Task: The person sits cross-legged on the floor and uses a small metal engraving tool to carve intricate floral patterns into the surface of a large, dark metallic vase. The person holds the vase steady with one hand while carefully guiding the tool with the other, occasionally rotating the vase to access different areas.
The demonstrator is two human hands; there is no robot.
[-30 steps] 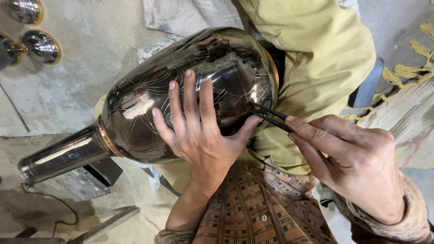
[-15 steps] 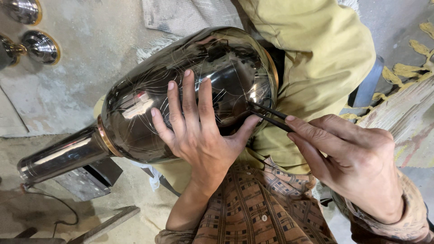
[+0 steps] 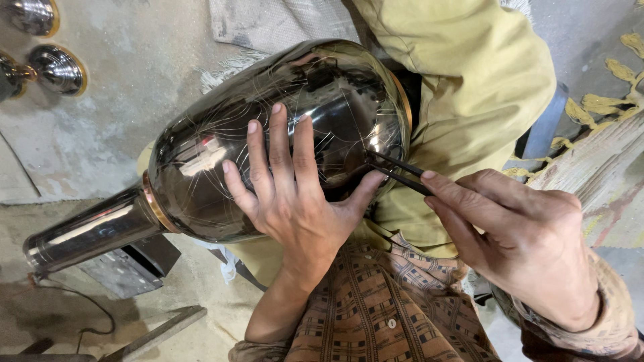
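Note:
A large dark polished metal vase [image 3: 221, 147] lies on its side across my lap, its narrow neck pointing to the lower left. Thin scratched lines cover its rounded body. My left hand [image 3: 295, 194] rests flat on the vase with fingers spread, thumb against the body near the tool tip. My right hand [image 3: 516, 234] pinches a thin dark engraving tool [image 3: 399, 171] whose tip touches the vase's surface near its wide end.
Several shiny metal pieces [image 3: 57, 67] sit on the concrete floor at the upper left. A grey cloth [image 3: 268, 23] lies behind the vase. A dark metal block [image 3: 127, 265] and a wire sit under the vase's neck. Yellow trousers cover my raised knee [image 3: 469, 74].

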